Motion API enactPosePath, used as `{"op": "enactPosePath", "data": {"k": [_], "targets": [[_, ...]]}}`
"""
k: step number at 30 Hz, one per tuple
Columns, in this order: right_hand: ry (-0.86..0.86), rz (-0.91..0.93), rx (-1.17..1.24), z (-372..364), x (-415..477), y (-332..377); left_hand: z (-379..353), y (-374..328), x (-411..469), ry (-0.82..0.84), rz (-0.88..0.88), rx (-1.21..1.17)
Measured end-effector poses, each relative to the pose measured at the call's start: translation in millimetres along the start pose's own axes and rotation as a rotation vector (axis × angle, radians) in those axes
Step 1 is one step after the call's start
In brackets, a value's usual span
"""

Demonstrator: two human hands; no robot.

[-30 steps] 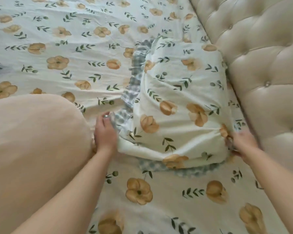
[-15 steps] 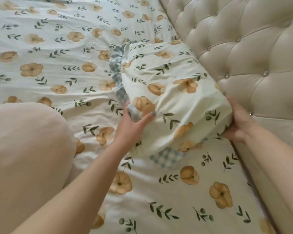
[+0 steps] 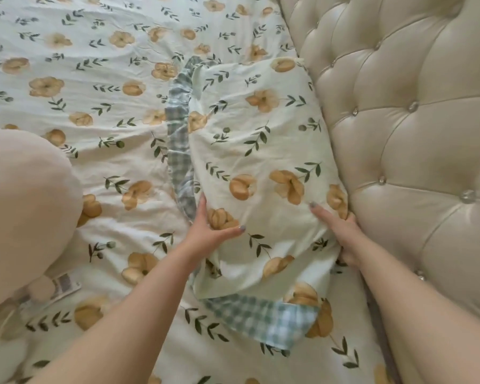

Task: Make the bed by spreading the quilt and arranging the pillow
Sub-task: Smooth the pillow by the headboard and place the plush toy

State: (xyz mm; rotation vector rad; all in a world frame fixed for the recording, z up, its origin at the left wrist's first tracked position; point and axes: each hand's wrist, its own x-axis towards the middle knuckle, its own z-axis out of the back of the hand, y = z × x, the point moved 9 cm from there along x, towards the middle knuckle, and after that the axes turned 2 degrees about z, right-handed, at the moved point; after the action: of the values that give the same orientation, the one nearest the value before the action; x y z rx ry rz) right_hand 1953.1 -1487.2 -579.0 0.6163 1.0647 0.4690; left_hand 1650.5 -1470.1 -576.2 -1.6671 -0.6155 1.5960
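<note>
Pillow stage here. One floral pillow (image 3: pixel 261 162) lies tucked against the tufted headboard (image 3: pixel 399 134), its green check flap hanging loose on the side away from the headboard and at the near end. Both hands clamp the near end: left hand (image 3: pixel 208 231) on the far-from-headboard corner, right hand (image 3: pixel 341 234) wedged between pillow and headboard. The matching floral cover (image 3: pixel 67 79) looks spread flat, a few wrinkles left. One beige cushion-like thing (image 3: pixel 25 203) sits well away from the headboard. Left to do, I'd guess: square the pillow, tuck the flap.
</note>
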Motion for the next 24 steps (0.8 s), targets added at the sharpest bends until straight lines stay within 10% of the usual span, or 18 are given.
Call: {"op": "enactPosePath", "data": {"k": [5, 15, 21, 24], "targets": [[-0.067, 0.125, -0.058, 17.3, -6.9, 26.3, 6.1, -6.4, -6.0, -0.194, 0.012, -0.197], [-0.214, 0.474, -0.707, 22.1, -53.8, 57.4, 62.0, -25.0, -31.6, -0.539, -0.075, 0.519], [-0.279, 1.024, -0.420, -9.8, -89.7, 146.7, 10.0, -100.2, -48.4, -0.509, -0.613, 0.501], [-0.222, 1.113, -0.794, -54.4, -60.4, 141.6, -13.6, -131.7, -50.7, -0.475, -0.788, 0.375]]}}
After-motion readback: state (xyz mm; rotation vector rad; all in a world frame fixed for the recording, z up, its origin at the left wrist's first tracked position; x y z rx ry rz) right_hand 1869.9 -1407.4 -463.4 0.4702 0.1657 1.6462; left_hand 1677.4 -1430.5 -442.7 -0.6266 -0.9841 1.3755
